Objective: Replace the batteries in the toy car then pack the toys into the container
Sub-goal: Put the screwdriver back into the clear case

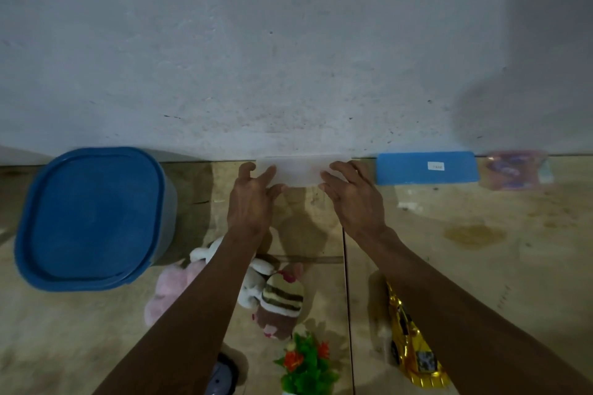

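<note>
A small translucent white box [300, 173] lies on the floor against the wall. My left hand [252, 199] has its fingers on the box's left end and my right hand [354, 199] has its fingers on the right end. A flat blue lid [425, 168] lies just right of the box. The gold toy car [412, 343] rests on the floor under my right forearm. Plush toys lie under my left forearm: a pink one [170, 289], a white one [253, 282] and a striped brown one [282, 305]. A big blue container [90, 218] with its lid on stands at the left.
A toy plant with green leaves and orange flowers [306, 362] stands at the bottom centre. A grey round toy [221, 375] peeks out by my left forearm. A blurred pinkish packet [516, 170] lies by the wall at the far right. The floor is glossy tile.
</note>
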Available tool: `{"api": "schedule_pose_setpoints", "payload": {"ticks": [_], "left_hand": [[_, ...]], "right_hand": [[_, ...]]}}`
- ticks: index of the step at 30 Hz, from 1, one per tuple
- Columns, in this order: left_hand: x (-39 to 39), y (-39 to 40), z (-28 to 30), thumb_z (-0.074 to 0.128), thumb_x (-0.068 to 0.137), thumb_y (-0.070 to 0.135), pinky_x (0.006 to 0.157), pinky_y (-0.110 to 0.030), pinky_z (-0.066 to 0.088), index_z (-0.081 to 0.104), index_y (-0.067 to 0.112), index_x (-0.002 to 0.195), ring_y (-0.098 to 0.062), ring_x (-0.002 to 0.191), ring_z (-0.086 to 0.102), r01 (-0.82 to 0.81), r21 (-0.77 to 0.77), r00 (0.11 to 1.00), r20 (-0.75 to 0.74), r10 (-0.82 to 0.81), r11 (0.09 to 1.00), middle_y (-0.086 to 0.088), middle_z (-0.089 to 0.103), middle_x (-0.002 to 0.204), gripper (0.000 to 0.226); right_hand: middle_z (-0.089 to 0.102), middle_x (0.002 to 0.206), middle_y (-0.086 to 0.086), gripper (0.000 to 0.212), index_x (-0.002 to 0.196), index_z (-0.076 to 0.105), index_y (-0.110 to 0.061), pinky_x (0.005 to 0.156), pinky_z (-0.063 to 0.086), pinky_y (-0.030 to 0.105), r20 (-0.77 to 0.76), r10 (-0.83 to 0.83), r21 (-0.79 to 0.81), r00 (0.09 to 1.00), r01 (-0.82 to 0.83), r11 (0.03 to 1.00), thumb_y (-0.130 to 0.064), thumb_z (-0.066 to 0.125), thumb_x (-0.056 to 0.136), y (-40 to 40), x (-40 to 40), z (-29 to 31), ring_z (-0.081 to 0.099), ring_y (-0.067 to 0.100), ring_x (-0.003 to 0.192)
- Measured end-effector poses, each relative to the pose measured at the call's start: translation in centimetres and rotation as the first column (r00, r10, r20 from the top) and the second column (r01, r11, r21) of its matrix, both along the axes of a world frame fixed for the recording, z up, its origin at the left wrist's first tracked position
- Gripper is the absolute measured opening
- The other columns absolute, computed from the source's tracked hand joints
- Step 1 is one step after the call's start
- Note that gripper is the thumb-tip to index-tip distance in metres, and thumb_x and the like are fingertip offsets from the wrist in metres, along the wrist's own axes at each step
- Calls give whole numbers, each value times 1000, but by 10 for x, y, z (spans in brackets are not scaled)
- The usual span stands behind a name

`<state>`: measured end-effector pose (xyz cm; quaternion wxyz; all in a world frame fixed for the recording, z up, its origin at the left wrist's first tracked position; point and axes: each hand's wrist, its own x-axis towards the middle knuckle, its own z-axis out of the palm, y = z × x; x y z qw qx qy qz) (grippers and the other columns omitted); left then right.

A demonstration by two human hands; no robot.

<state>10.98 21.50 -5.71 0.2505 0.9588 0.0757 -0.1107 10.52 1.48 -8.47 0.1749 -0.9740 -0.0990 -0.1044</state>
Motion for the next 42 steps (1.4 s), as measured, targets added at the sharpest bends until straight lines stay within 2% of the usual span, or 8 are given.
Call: {"api": "schedule_pose_setpoints", "payload": {"ticks": [7, 11, 15, 20, 26, 30, 33, 42], "left_hand": [[5, 3, -10, 65, 97, 26, 101, -43, 49, 62, 15, 137, -39, 123, 56, 8, -24, 1000, 27, -7, 1000, -18, 41, 147, 41], [10, 4, -14, 63, 99, 25, 88, -24, 46, 63, 14, 133, -32, 121, 54, -66, -111, 998, 7, 67, 992, -3, 42, 136, 36], [8, 4, -6, 59, 100, 30, 92, -48, 52, 61, 22, 135, -35, 125, 42, 62, 55, 998, -13, -61, 997, -13, 37, 137, 36], [10, 4, 7, 52, 101, 38, 97, -53, 47, 57, 25, 134, -37, 124, 36, 139, 173, 989, -75, -128, 975, -13, 35, 131, 36], [-12, 11, 23, 50, 102, 29, 105, -53, 39, 36, 28, 153, -38, 135, 25, 194, 86, 977, -105, -185, 977, -13, 27, 149, 53], [-55, 17, 34, 57, 97, 19, 101, -55, 46, 53, 15, 143, -42, 124, 45, 140, -74, 985, 112, -131, 987, -21, 47, 135, 47], [-104, 29, 50, 58, 90, 18, 97, -38, 48, 62, 6, 133, -38, 112, 56, 92, -169, 965, 257, -46, 981, -23, 59, 121, 45], [-266, 96, 66, 73, 86, 4, 82, -24, 42, 72, 5, 113, -28, 98, 64, -109, -147, 963, 230, 141, 983, -14, 66, 110, 26]], "right_hand": [[73, 110, 10, 27, 101, 78, -10, 82, 60, 41, 5, 10, -38, 1000, -10, 999, -14, 85, 75, 4, 0, -4, 64, 37, 109], [70, 113, 11, 32, 106, 76, -10, 91, 56, 45, -41, 2, -122, 999, -7, 992, -9, 83, 75, 8, 1, -4, 63, 37, 112], [59, 136, 12, 51, 129, 63, -9, 103, 46, 55, -203, -75, -173, 976, 39, 984, -3, 72, 80, 20, -13, 6, 50, 37, 131], [23, 164, 1, 69, 153, 32, -19, 118, 26, 53, -510, -74, -96, 857, 29, 995, -10, 59, 90, 22, -10, 28, 14, 24, 152], [44, 152, 7, 57, 147, 44, -16, 113, 33, 36, -471, -24, 191, 882, 128, 973, -7, 57, 93, 29, -40, 57, 36, 25, 142], [56, 137, 11, 47, 137, 55, -13, 105, 44, 38, -400, -34, 307, 916, 169, 937, -8, 59, 91, 41, -86, 68, 52, 29, 126], [58, 134, 10, 43, 134, 57, -15, 104, 46, 37, -380, -2, 362, 925, 151, 920, -10, 58, 92, 55, -121, 73, 54, 28, 124], [69, 107, 13, 26, 111, 70, -7, 85, 52, 37, -294, 146, 514, 944, 28, 858, -3, 63, 86, 124, -223, 85, 63, 27, 99]]}}
